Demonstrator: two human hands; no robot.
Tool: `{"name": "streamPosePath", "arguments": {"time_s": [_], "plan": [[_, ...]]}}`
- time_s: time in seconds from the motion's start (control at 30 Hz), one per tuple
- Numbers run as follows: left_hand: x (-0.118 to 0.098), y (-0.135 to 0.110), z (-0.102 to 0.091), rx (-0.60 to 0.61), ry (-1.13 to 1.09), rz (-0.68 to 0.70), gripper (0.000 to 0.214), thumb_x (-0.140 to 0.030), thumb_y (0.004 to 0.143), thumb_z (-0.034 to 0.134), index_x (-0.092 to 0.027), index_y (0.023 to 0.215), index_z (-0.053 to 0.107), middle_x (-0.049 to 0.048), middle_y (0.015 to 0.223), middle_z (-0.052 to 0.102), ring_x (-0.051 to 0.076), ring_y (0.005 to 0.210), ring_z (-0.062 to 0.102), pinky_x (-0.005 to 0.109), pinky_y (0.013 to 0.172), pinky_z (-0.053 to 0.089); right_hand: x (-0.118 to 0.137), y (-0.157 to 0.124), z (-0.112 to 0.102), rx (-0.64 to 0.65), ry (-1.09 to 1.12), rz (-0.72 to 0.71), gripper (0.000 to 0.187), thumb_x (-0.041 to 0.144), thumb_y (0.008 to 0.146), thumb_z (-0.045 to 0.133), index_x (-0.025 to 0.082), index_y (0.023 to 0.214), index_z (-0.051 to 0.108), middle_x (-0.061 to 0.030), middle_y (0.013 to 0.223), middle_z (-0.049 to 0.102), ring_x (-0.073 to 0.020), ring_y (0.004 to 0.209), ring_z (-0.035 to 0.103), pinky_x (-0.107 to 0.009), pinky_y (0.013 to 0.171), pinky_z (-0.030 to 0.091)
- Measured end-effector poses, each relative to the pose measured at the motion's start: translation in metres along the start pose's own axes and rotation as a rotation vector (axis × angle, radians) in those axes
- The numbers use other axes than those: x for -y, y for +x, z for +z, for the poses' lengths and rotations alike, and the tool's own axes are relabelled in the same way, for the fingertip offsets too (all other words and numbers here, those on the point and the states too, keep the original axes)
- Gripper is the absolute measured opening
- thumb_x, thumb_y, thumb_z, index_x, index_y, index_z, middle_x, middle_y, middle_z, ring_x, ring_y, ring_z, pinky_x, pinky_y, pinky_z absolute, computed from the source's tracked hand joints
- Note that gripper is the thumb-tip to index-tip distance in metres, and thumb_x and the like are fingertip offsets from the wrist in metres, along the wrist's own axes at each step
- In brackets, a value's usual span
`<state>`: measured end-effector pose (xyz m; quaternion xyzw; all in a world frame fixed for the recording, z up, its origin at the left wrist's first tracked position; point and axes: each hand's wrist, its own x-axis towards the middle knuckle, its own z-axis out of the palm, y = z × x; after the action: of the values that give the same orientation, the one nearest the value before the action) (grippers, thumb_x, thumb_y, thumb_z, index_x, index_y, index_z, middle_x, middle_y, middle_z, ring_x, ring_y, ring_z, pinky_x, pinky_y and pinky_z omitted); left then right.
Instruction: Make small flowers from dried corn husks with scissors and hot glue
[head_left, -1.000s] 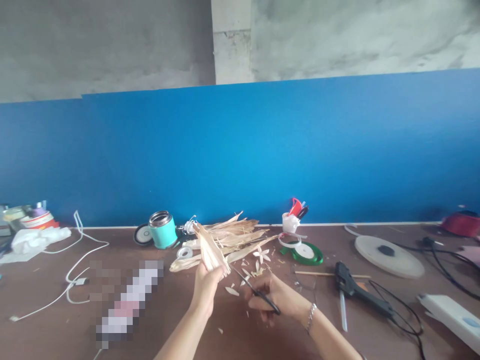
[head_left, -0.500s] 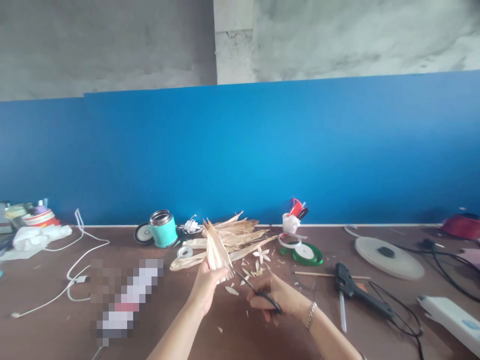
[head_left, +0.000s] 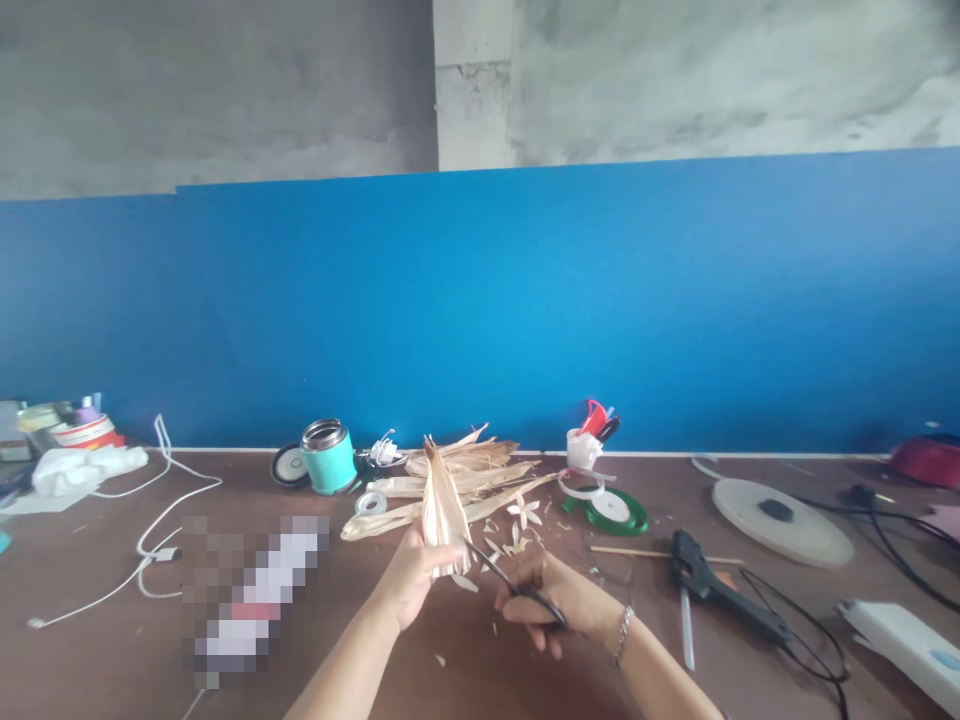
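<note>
My left hand (head_left: 411, 578) is closed round the base of a dried corn husk (head_left: 441, 503), holding it nearly upright above the brown table (head_left: 112, 650). My right hand (head_left: 559, 597) grips black scissors (head_left: 510, 583), whose blades point left and up to the husk's lower right edge. A silver bracelet sits on the right wrist. Behind the husk lies a pile of more dried husks (head_left: 480, 465), with small cut petal shapes (head_left: 525, 512) and scraps scattered around.
A teal jar (head_left: 328, 458) with its lid beside it, a tape roll (head_left: 370, 503), green ribbon spool (head_left: 611, 508), black glue gun (head_left: 709, 582) with cable, white round disc (head_left: 780, 520), white charger cable (head_left: 150, 530), a blurred patch at left, a blue wall panel behind.
The husk in my left hand has swung from leaning left to nearly upright. The scissors stay at its base. The view has shifted slightly.
</note>
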<state>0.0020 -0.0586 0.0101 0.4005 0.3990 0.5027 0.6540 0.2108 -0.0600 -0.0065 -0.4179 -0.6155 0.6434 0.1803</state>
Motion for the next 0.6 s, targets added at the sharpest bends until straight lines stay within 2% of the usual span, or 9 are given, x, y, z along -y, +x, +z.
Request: {"name": "streamPosePath", "arguments": {"time_s": [0.43, 0.6], "plan": [[0.0016, 0.002, -0.0026, 0.001, -0.027, -0.008, 0.033, -0.01, 0.055, 0.07, -0.014, 0.086, 0.063, 0.002, 0.068, 0.065, 0.019, 0.065, 0.063, 0.032, 0.066, 0.048, -0.0037, 0.0011, -0.0033, -0.01, -0.029, -0.046, 0.026, 0.036, 0.069, 0.066, 0.012, 0.078, 0.066, 0.006, 0.042, 0.053, -0.0045, 0.031, 0.044, -0.012, 0.03, 0.035], [-0.0001, 0.0009, -0.0021, 0.001, -0.015, -0.013, 0.035, -0.012, 0.053, 0.071, -0.014, 0.087, 0.064, 0.0032, 0.073, 0.067, 0.019, 0.069, 0.063, 0.032, 0.067, 0.048, 0.0011, -0.0013, -0.0035, -0.019, -0.091, -0.075, 0.024, 0.036, 0.071, 0.064, 0.013, 0.076, 0.066, 0.0071, 0.04, 0.05, -0.0037, 0.03, 0.041, -0.012, 0.029, 0.032]]}}
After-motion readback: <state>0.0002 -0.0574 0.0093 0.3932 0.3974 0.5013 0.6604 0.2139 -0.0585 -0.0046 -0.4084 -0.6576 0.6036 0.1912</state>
